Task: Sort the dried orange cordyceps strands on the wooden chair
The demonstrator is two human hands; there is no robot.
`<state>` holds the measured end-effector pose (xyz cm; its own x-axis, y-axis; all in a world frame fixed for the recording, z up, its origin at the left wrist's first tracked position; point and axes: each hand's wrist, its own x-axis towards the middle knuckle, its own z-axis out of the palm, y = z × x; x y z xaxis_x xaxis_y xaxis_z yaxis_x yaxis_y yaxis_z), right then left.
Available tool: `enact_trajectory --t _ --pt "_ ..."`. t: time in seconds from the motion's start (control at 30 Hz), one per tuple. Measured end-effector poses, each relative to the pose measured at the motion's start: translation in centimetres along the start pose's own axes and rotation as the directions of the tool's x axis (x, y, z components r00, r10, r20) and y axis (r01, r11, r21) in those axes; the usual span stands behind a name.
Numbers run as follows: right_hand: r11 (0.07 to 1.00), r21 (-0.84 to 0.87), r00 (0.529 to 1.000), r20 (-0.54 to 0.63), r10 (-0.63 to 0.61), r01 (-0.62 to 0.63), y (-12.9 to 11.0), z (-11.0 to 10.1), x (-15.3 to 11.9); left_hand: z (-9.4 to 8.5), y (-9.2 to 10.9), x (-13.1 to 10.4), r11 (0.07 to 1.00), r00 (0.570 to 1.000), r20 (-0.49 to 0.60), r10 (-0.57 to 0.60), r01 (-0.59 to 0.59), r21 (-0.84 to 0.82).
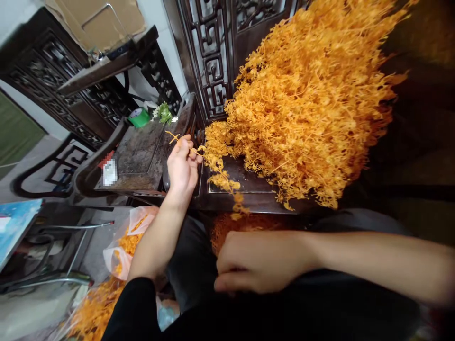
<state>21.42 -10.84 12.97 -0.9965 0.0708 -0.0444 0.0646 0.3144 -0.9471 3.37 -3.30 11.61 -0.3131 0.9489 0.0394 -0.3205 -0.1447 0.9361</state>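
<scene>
my left hand [183,163] has an orange sprig [214,163] pinched by its thin stem, off the left side of the big orange heap [305,109] on the dark wooden seat [249,174]. right hand [252,263] is over the lap, fingers turned under; i can't tell if it's open, closed or gripping anything.

risks i see: the frilly end sits so close to the heap that i can't tell if it's free. if it's snagged, a pull could drag neighbours along or snap the stem. heap also overhangs the seat's front edge with no hand on it, so a tug or knee bump might spill some. squeezing harder could crush the stem; too light and the sprig may slip.
</scene>
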Motion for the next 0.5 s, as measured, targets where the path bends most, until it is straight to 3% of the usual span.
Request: enact_trajectory --t 0.03,0.1,0.17,0.2,0.27,0.33,0.37,0.43,0.5 --pt "1.000 0.018 1.000 -0.006 0.002 -0.002 0.0 0.0 -0.4 0.0 0.3 0.1 1.000 1.000 0.018 0.005 -0.006 0.008" --pt "0.998 0.057 0.983 -0.181 0.025 -0.014 0.5 -1.1 -1.4 0.1 0.7 -0.1 0.999 0.997 0.080 0.011 -0.015 0.051" --pt "0.994 0.113 0.897 -0.440 0.047 0.003 1.3 -2.9 -2.4 0.2 0.8 -0.7 0.996 0.992 0.125 0.023 -0.034 0.087" --pt "0.991 0.133 0.825 -0.562 0.055 0.025 1.7 -3.8 -2.9 0.4 0.7 -1.1 0.994 0.990 0.138 0.032 -0.046 0.100" --pt "0.994 0.105 0.637 -0.769 0.058 0.037 2.3 -5.3 -3.5 0.8 0.5 -1.7 0.991 0.986 0.163 0.035 -0.055 0.119" --pt "0.999 0.026 0.441 -0.897 0.038 -0.032 2.8 -6.2 -3.6 1.4 0.1 -2.4 0.994 0.976 0.218 -0.002 -0.023 0.111" --pt "0.997 -0.009 0.368 -0.930 0.020 -0.077 3.1 -6.5 -3.4 1.7 -0.1 -2.8 0.995 0.966 0.257 -0.032 0.008 0.095" --pt "0.990 -0.055 0.319 -0.948 -0.011 -0.128 3.8 -6.7 -2.7 2.3 -0.7 -3.5 0.996 0.942 0.328 -0.079 0.062 0.062" --pt "0.990 -0.077 0.320 -0.947 -0.034 -0.121 4.5 -6.6 -1.6 3.0 -1.2 -3.9 0.995 0.929 0.359 -0.088 0.068 0.069"
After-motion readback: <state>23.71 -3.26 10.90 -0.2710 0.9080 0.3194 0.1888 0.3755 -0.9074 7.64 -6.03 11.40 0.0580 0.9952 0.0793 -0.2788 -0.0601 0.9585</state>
